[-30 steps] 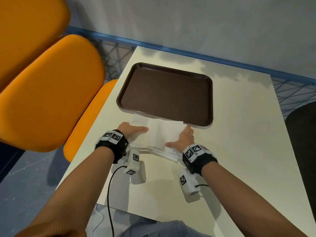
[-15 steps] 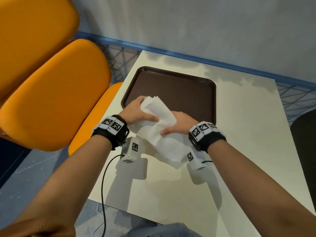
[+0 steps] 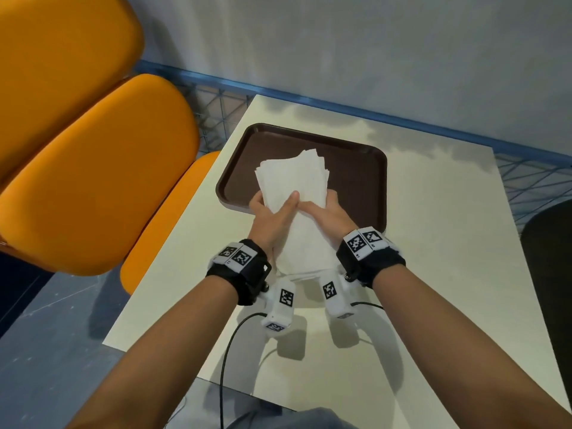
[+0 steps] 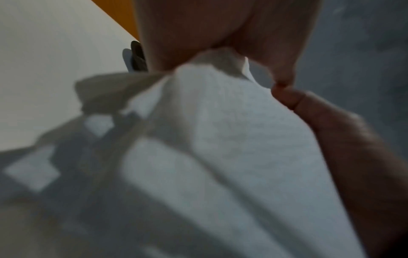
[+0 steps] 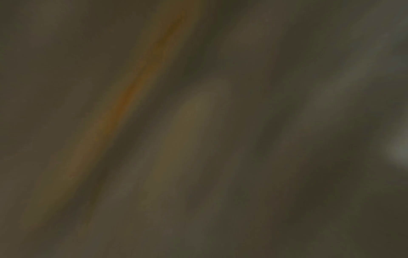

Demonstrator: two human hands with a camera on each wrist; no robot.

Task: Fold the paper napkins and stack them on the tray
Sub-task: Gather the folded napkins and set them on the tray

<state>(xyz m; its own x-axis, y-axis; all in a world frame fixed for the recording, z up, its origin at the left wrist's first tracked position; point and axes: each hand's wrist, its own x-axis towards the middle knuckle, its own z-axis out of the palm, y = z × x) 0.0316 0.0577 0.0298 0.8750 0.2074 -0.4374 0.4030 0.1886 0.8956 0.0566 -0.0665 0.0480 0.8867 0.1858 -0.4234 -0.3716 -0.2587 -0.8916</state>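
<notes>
A thick bundle of white paper napkins (image 3: 294, 187) is lifted off the table, its far end over the near edge of the brown tray (image 3: 356, 168). My left hand (image 3: 272, 212) grips the bundle from the left, thumb across the top. My right hand (image 3: 328, 212) holds it from the right, thumb on top. In the left wrist view the napkins (image 4: 232, 139) fill the frame, with my left hand's fingers (image 4: 187, 34) curled round their edge. The right wrist view is dark and blurred.
The tray sits at the far left of a white table (image 3: 433, 243). Orange chairs (image 3: 93, 168) stand to the left, a dark chair (image 3: 551, 274) to the right. A blue rail and a wall run behind. A black cable (image 3: 229, 351) hangs off the near edge.
Both hands have gathered the napkins from flat on the table, raised them and carried them forward over the tray's near edge.
</notes>
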